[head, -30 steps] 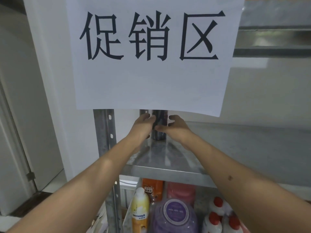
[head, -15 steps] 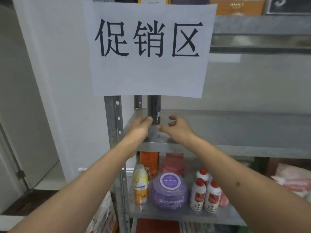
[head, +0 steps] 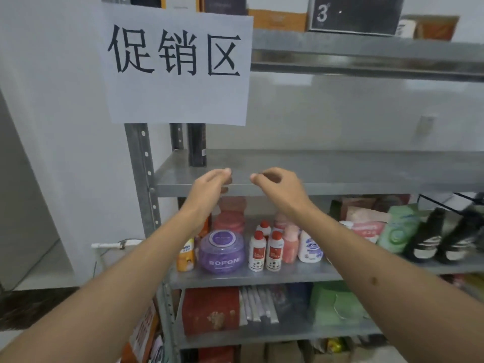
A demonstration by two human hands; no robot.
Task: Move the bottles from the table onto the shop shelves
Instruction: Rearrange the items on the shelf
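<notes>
A tall dark bottle (head: 197, 145) stands upright at the back left of the grey metal shelf (head: 340, 166); its top is hidden behind a white paper sign (head: 178, 66). My left hand (head: 209, 187) and my right hand (head: 277, 187) hover in front of the shelf's front edge, below and in front of the bottle. Both hands hold nothing, with fingers loosely curled. They are apart from the bottle and a short gap separates them from each other.
The shelf below carries a purple jar (head: 222, 251), small red-capped white bottles (head: 265, 251), an orange bottle (head: 185, 255), packets and dark bottles (head: 429, 235). Boxes sit on the top shelf (head: 366, 48). A perforated steel upright (head: 142, 179) and white wall stand left.
Both hands let go of the dark bottle and drew back toward me from the shelf. The view pulled back and tilted down, showing more lower shelves.
</notes>
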